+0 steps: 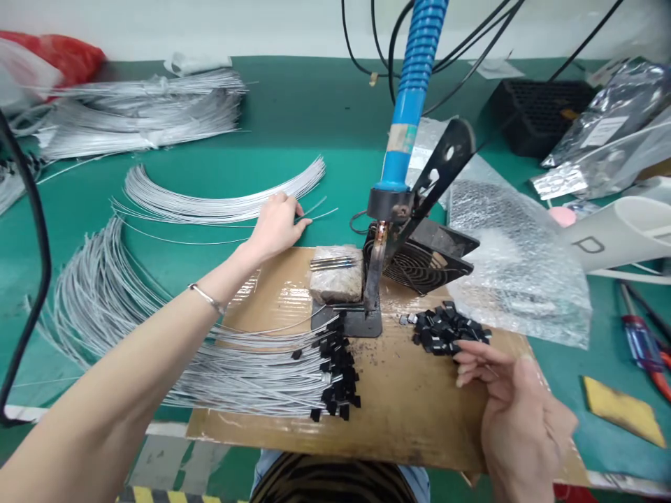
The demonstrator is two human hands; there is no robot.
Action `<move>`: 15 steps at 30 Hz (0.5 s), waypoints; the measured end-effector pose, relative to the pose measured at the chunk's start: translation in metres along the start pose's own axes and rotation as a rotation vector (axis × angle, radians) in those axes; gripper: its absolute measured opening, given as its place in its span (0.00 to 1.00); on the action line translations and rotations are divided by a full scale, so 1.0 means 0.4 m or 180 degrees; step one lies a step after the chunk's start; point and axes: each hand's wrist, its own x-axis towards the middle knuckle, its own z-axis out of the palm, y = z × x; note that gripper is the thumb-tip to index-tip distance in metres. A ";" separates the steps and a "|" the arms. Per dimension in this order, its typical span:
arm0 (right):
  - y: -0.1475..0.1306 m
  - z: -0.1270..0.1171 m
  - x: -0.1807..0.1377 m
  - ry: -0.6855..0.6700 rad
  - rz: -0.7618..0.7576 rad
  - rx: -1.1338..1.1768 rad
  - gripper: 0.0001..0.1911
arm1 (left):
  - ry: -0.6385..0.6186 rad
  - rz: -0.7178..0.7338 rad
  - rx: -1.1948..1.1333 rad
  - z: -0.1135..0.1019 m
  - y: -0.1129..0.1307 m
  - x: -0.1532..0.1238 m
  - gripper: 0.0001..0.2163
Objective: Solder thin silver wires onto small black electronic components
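Observation:
My left hand [279, 222] reaches across to the far side, thumb and fingers closed on a thin grey wire [322, 214] whose ends stick out to the right. It is beside a curved bundle of grey wires [210, 207]. My right hand [521, 412] is at the near right edge of a pile of small black connectors [443, 328]; its fingers stretch toward the pile, with nothing visible in them. Grey wires tipped with black connectors [335, 374] lie on the cardboard [409, 419] to the left. A soldering iron with a blue handle [409, 133] stands between the hands, tip down.
Below the iron's tip is a metal base with a white block [335, 276] carrying thin rods. Behind it sits a black fan [414, 262]. Bubble wrap [514, 244], a yellow sponge [623, 411] and a screwdriver [640, 341] lie right. More wire bundles [147, 115] lie back left.

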 end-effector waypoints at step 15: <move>-0.005 -0.008 -0.010 0.0231 -0.0296 0.0227 0.21 | 0.0376 -0.0315 -0.0801 -0.185 0.072 -0.167 0.08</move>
